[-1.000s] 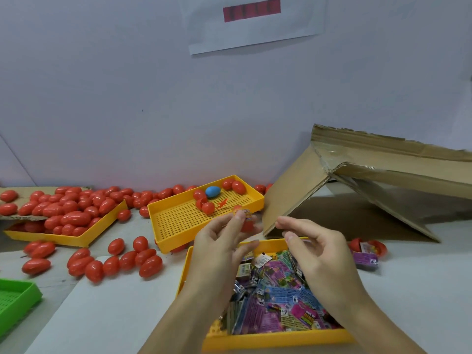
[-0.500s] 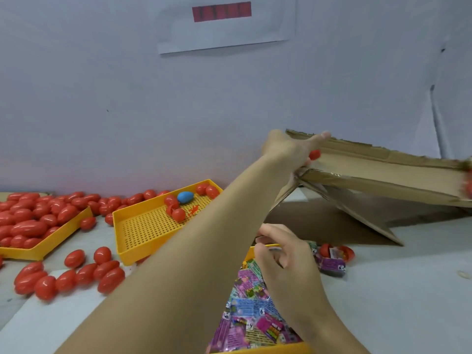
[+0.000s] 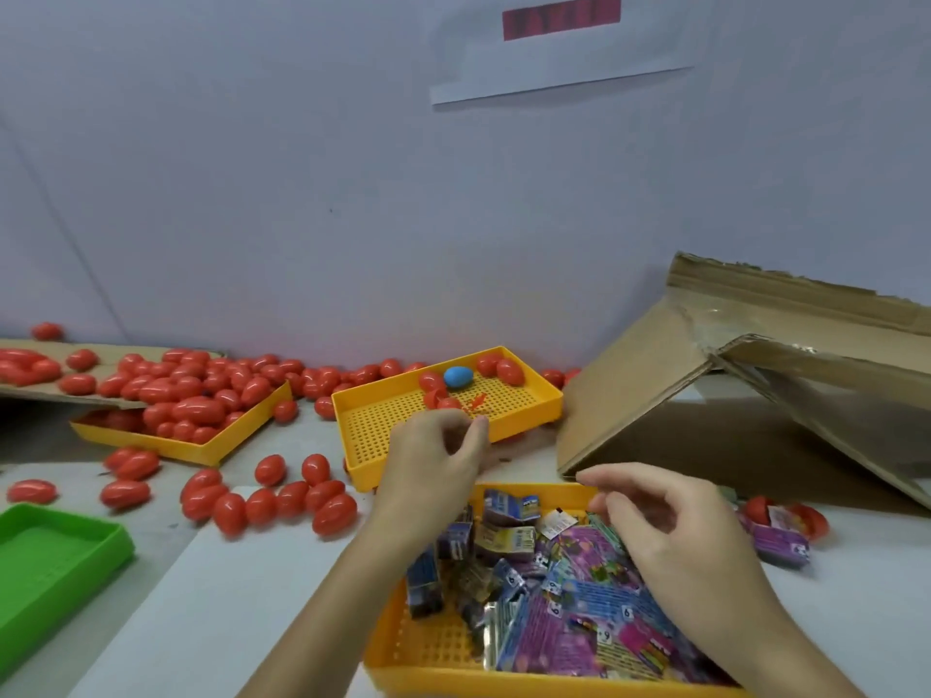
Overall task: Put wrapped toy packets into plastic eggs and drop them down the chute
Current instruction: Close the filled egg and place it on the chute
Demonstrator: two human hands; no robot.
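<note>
My left hand [image 3: 433, 460] hovers at the near edge of the middle yellow tray [image 3: 526, 424], fingers loosely curled, with nothing visible in it. That tray holds a few red eggs [image 3: 504, 370] and one blue egg [image 3: 457, 377]. My right hand [image 3: 675, 531] hangs relaxed over the near yellow tray [image 3: 483, 680], which is full of wrapped toy packets [image 3: 579, 602]. It holds no packet that I can see. The cardboard chute [image 3: 806, 345] slopes down to the right behind my right hand.
A third yellow tray [image 3: 201, 453] heaped with red eggs sits at the left. Several loose red eggs [image 3: 272, 501] lie on the table. A green tray [image 3: 50, 561] is at the lower left. An open red egg with a purple packet [image 3: 778, 539] lies right of the packet tray.
My left hand has come back from the top of the chute, where it held a red egg, down to the middle tray and holds nothing. My right hand stayed over the packets.
</note>
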